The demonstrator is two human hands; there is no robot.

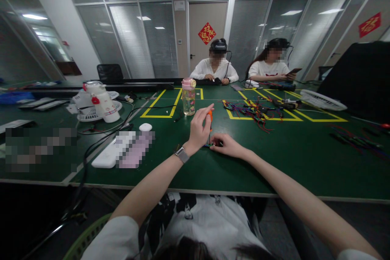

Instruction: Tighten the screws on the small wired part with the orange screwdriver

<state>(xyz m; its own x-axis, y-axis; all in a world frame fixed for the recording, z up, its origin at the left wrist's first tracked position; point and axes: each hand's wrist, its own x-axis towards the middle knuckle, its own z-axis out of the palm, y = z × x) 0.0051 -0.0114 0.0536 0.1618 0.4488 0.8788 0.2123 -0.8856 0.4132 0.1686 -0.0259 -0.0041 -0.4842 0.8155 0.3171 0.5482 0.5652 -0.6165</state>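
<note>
My left hand (199,128), with a watch on its wrist, is closed around the orange handle of a screwdriver (211,114). The screwdriver stands upright, its thin shaft pointing down to the table. At its tip lies a small piece that looks like a circuit board with wires (208,144), mostly hidden by my hands. My right hand (225,145) rests low on the green table, thumb and fingers pinched on this small board beside the shaft. A pink-lidded water bottle (189,99) stands just beyond my left hand.
Bundles of coloured wires with small boards (256,109) lie ahead to the right, over yellow tape outlines. To the left are a white power bank (109,154), black cables, a white jug (103,103) and a white fan (83,107). Two people sit across the table.
</note>
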